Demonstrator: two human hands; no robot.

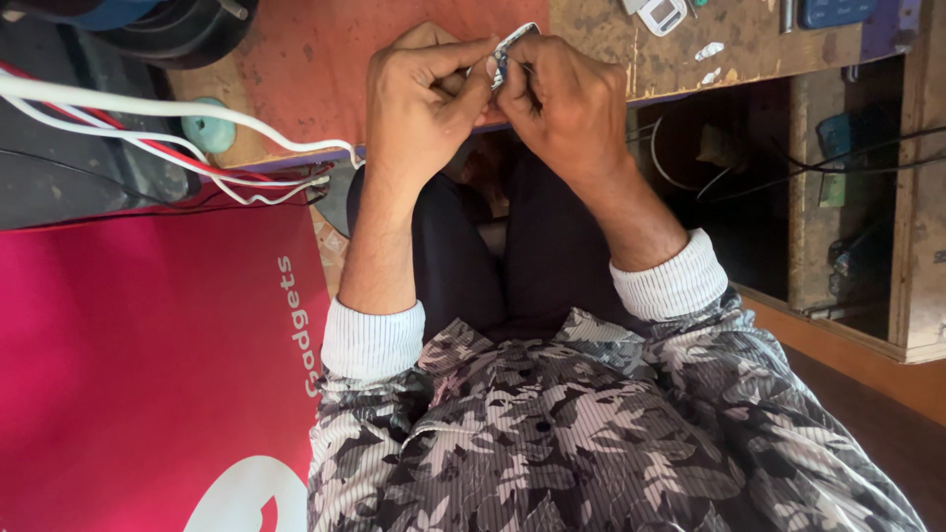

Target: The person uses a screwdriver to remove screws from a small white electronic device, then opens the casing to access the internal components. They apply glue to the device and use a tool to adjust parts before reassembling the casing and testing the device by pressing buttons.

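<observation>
Straight ahead, at twelve o'clock, my two hands meet above my lap and work on one small thing together. My left hand [426,99] and my right hand [564,103] press their fingers [480,77] onto a small silvery-blue part [507,51], thin and flat, which stands up between my thumbs and forefingers. Both sets of fingers are pinching it, the rest curled tight into the palms, probably to steady so small a piece close to my eyes; what kind of part it is I cannot tell.

Just beyond my knuckles lies a worn wooden tabletop [591,39], scratched and stained reddish toward eleven o'clock. On it, at one o'clock, sits a small white device [662,14] with a pale screen, and a little farther right some scraps of white material [709,49]. A dark blue object [836,10] shows at the far edge near two o'clock, cut off by the frame.

At ten o'clock a bundle of white and red cables [168,143] runs across toward the tabletop's near edge, past a small pale green rounded object [207,128]. Filling eight o'clock is a large magenta bag or banner [148,365] with white lettering.

At three o'clock an open wooden cabinet compartment [838,197] holds loose dark wires and some dim blue-green items too shadowed to name.

Below my hands are my dark trousers [512,256], white ribbed cuffs [675,281], and a grey leaf-patterned shirt [591,433].
</observation>
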